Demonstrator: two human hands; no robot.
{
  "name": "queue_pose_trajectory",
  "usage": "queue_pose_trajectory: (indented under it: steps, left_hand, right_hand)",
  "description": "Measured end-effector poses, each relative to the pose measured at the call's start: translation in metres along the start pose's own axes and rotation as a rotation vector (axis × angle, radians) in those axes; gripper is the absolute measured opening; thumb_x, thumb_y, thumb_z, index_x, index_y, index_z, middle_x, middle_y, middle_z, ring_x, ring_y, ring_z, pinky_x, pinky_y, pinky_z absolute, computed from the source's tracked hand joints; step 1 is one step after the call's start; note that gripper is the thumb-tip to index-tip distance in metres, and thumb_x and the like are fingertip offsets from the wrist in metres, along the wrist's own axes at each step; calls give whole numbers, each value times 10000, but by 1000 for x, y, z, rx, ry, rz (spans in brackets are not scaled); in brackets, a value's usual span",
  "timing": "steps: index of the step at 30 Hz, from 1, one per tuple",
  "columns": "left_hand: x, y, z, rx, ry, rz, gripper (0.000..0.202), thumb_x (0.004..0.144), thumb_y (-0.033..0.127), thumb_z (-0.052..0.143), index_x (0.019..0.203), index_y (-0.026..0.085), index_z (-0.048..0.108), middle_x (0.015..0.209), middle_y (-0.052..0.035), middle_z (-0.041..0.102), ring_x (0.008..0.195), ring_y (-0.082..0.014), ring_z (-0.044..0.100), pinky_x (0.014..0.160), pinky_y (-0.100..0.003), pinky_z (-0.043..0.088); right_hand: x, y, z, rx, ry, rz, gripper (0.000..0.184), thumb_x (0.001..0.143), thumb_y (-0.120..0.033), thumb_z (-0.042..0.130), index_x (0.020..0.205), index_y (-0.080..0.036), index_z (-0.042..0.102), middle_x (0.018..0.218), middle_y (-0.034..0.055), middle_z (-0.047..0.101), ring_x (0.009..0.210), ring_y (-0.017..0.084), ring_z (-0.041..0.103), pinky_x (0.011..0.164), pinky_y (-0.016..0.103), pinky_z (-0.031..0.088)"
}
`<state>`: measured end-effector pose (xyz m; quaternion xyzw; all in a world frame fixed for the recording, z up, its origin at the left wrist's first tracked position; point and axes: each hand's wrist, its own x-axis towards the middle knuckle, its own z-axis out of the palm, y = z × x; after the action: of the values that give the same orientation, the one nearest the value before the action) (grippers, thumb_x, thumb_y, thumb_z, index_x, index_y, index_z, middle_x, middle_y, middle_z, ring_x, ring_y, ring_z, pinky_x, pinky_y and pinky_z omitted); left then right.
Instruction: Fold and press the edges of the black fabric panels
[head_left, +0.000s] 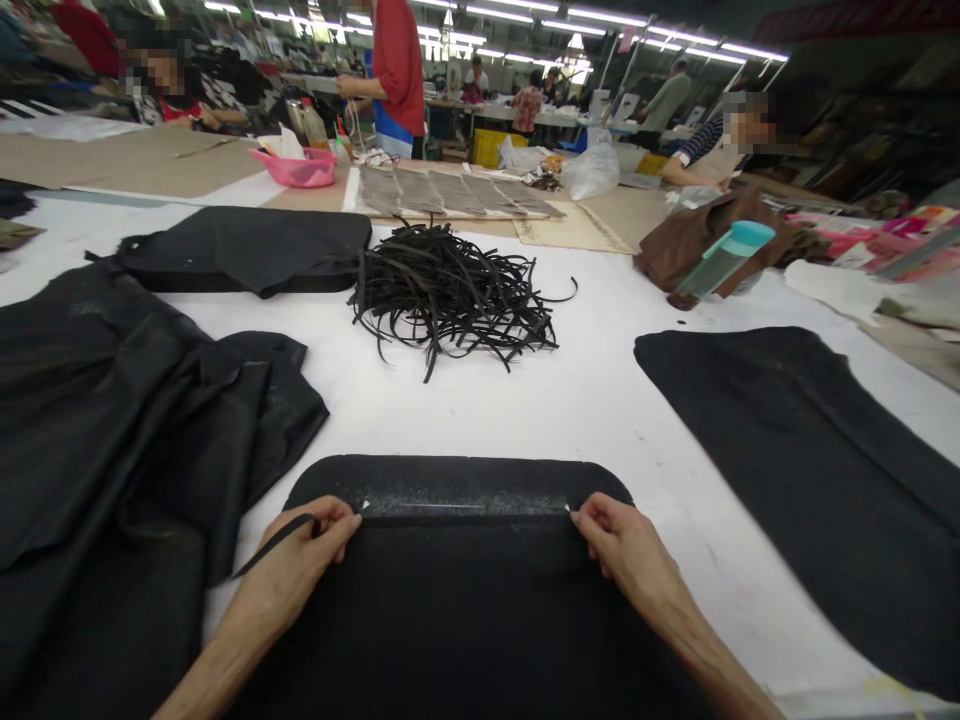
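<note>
A black fabric panel (465,620) with rounded far corners lies in front of me. Near its far edge runs a whitish, dusty band with a thin pale line and a small white mark at each end. My left hand (311,545) is closed in a pinch on a narrow black strip (271,548), whose loose tail hangs back over the wrist. The strip appears to run straight across the panel, dark on dark, along the band's near side. At the right-hand white mark, my right hand (619,540) pinches the strip's other end with thumb and finger.
Beyond the panel sits a tangled pile of black strips (450,285). Black cloth (112,430) is heaped at left, a stack of black panels (255,250) behind it. Another black panel (810,480) lies right, near a teal-capped bottle (724,262). Several people work farther back.
</note>
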<state>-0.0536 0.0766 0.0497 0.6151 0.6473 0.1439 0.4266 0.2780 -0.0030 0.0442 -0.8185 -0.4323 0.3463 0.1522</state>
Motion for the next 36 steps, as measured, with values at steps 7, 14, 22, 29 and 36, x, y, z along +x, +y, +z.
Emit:
queue_pose_trajectory:
  steps: [7, 14, 22, 29, 36]
  left_hand:
    - [-7, 12, -3, -83, 10, -19, 235, 730, 371, 480, 567, 201, 493, 479, 50, 420, 505, -134, 383, 505, -253, 268]
    - [-9, 13, -1, -109, 68, -18, 205, 742, 320, 450, 575, 204, 477, 468, 60, 412, 487, -123, 396, 482, -241, 267]
    - [-5, 10, 4, -108, 118, -48, 217, 724, 335, 455, 549, 206, 451, 459, 62, 424, 476, -122, 433, 493, -233, 317]
    - [1, 4, 8, -47, 139, -28, 222, 741, 331, 455, 565, 201, 491, 460, 53, 463, 506, -133, 480, 526, -238, 339]
    - [6, -1, 11, 28, 161, -9, 242, 750, 325, 456, 541, 205, 448, 452, 48, 464, 475, -132, 475, 493, -244, 309]
  right_hand:
    - [7, 15, 1, 30, -69, -21, 273, 785, -456, 440, 635, -229, 468, 505, -30, 525, 419, 123, 484, 435, 247, 344]
    - [12, 24, 1, 4, -81, -42, 300, 758, -503, 467, 633, -233, 505, 503, -14, 535, 432, 137, 486, 436, 256, 340]
    - [14, 26, 1, -29, -97, -29, 340, 756, -544, 448, 629, -232, 497, 505, -19, 538, 444, 136, 497, 453, 247, 361]
    - [14, 25, 1, -17, -81, -27, 344, 738, -552, 455, 627, -231, 506, 502, -13, 546, 434, 137, 496, 439, 244, 361]
    - [13, 27, 2, 18, -55, -23, 320, 737, -529, 476, 630, -231, 519, 502, -12, 553, 435, 136, 500, 437, 241, 358]
